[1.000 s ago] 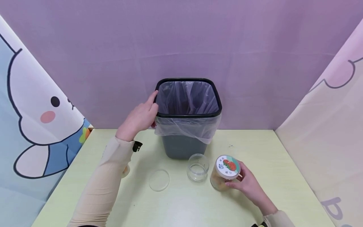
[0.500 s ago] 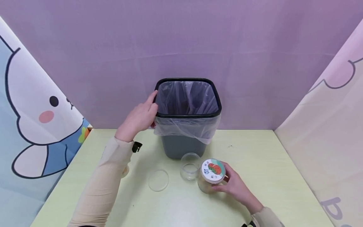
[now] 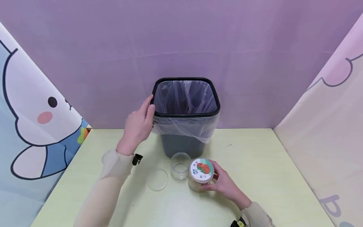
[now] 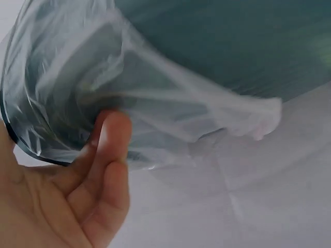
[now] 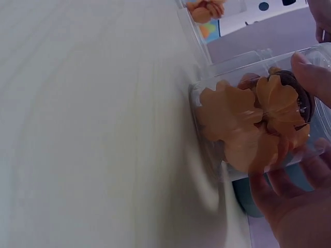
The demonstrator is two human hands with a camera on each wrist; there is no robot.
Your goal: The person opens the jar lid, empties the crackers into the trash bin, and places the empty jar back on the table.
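On a pale table (image 3: 269,164), backed by purple cloth (image 3: 181,37) and flanked by cartoon-printed drapes (image 3: 31,126), the right hand (image 3: 227,186) curls round a lidded jar (image 3: 198,186) (orange shapes show inside) just beside a clear tub (image 3: 180,171), right of a clear disc (image 3: 158,180). The left hand (image 3: 139,126) touches the lined bin (image 3: 181,145) at its rim; whether its bent fingers pinch the liner (image 4: 155,88), I cannot tell.

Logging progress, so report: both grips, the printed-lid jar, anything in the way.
Left grip touching the bin. Right grip holding the lidded jar upright, orange pieces inside. Clear container close on its left, possibly in the way if it slides there.
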